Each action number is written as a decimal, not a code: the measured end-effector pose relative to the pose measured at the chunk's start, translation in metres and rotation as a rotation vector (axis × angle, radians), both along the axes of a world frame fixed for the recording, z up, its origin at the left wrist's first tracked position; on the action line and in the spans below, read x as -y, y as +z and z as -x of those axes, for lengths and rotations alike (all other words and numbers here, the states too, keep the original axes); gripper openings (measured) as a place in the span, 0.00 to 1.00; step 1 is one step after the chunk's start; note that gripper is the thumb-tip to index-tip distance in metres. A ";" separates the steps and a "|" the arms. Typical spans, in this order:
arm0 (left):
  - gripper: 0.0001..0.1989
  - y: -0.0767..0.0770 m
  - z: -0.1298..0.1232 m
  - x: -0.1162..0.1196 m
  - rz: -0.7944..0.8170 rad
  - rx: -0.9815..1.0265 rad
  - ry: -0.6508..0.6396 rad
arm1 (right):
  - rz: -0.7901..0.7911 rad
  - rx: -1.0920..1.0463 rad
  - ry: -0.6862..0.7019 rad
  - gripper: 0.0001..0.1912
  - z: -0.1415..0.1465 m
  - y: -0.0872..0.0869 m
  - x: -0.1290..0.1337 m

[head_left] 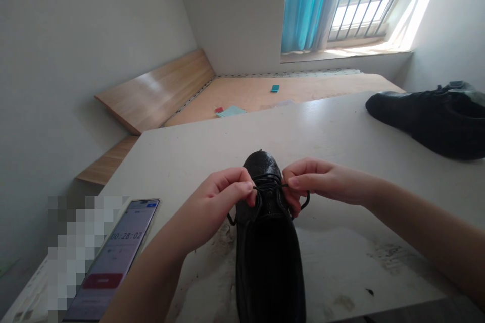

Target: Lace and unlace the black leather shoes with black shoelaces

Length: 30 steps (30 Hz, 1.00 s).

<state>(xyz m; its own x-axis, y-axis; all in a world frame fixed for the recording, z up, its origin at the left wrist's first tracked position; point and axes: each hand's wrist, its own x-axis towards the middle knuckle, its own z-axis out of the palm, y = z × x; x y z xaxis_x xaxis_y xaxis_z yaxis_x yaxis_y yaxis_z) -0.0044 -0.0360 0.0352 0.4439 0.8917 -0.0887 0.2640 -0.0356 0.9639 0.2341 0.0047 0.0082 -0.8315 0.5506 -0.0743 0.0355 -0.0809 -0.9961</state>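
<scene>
Head view, looking down at a white table (182, 156) where a black lace-up shoe (270, 208) sits directly in front of the wearer. Its long axis runs nearly straight away from the body: rounded toe at the far end, dark foot opening near, heel cut off by the bottom of the frame.

Two bare hands meet over the front half. The left hand (217, 197) comes in from the left, its thumb and forefinger pressed together on the dark lace (283, 185); the right hand (322, 181) mirrors it from the right, also pinching the lace. Between the two pairs of fingers the lace runs sideways, across the shoe's length, just above the tongue and behind the toe cap. Neither hand is clearly nearer; the shoe lies between and below them. A loose length of lace curves out beside the right hand, and another hangs below the left.

To the left, a phone (117, 247) showing a timer lies near the table's left edge, beside the left forearm. To the right, a stretch of tabletop separates the right hand from a second black shoe (428, 121), well apart. The far table edge lies beyond the toe, with tabletop between.
</scene>
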 end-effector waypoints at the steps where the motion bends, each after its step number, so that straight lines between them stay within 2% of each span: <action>1: 0.11 0.001 0.001 0.000 0.002 -0.024 -0.009 | -0.028 0.018 -0.001 0.17 0.000 0.002 0.000; 6: 0.14 0.001 0.009 -0.004 0.021 -0.198 0.008 | -0.094 0.076 0.022 0.17 0.000 0.008 0.001; 11: 0.16 -0.004 0.013 -0.008 0.023 -0.260 0.012 | -0.084 0.097 -0.001 0.17 -0.003 0.008 -0.002; 15: 0.19 -0.002 0.012 -0.006 0.029 -0.086 0.014 | -0.030 -0.022 -0.073 0.15 -0.007 0.011 -0.002; 18: 0.16 -0.001 0.008 -0.003 -0.003 0.048 -0.015 | -0.046 -0.090 -0.148 0.12 -0.006 0.012 0.002; 22: 0.11 -0.002 0.005 0.000 -0.006 0.053 -0.022 | -0.090 -0.069 -0.184 0.09 0.000 0.009 0.006; 25: 0.11 -0.005 0.003 0.000 -0.023 -0.038 0.068 | -0.208 -0.057 -0.247 0.09 0.007 0.005 0.008; 30: 0.12 -0.007 -0.008 0.001 -0.164 -0.165 0.261 | -0.365 0.028 -0.471 0.09 0.021 0.004 0.019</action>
<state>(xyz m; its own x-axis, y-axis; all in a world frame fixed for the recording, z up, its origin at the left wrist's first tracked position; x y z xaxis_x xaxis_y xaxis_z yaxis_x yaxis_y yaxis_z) 0.0035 -0.0372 0.0287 0.1909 0.9815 0.0136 0.4362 -0.0972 0.8946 0.2134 -0.0140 0.0121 -0.4917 0.8539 0.1706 0.1053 0.2528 -0.9618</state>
